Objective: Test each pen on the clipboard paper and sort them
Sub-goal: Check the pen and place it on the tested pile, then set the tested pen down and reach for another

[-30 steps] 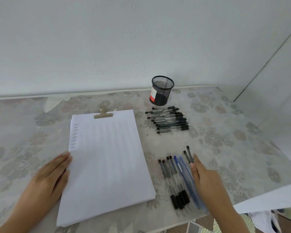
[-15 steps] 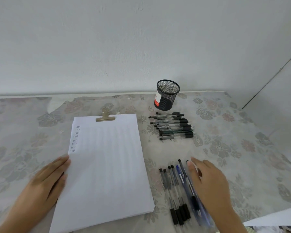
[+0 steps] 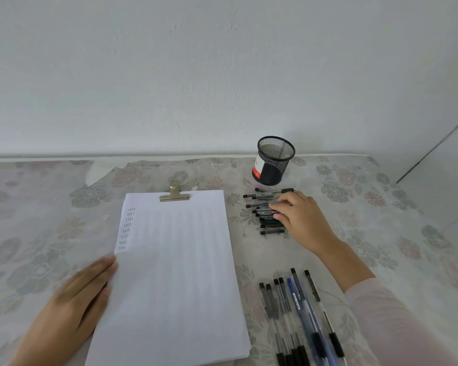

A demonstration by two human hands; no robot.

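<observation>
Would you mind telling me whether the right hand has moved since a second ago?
Yes. The right hand has left the near row of pens and gone away from the person, to the far pile of pens just before the mesh pen cup.

Plain white wall (image 3: 196, 75), floral tablecloth (image 3: 381, 207) on table, soft daylight

right hand (image 3: 300, 216) rests on the far pen pile (image 3: 265, 210), left hand (image 3: 74, 299) flat beside paper (image 3: 175, 273).

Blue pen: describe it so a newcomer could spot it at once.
Start at the clipboard. To its right, near the table's front edge, lies a row of pens. The blue pen is among them, the only one with a blue barrel; the others are clear or grey.
</observation>
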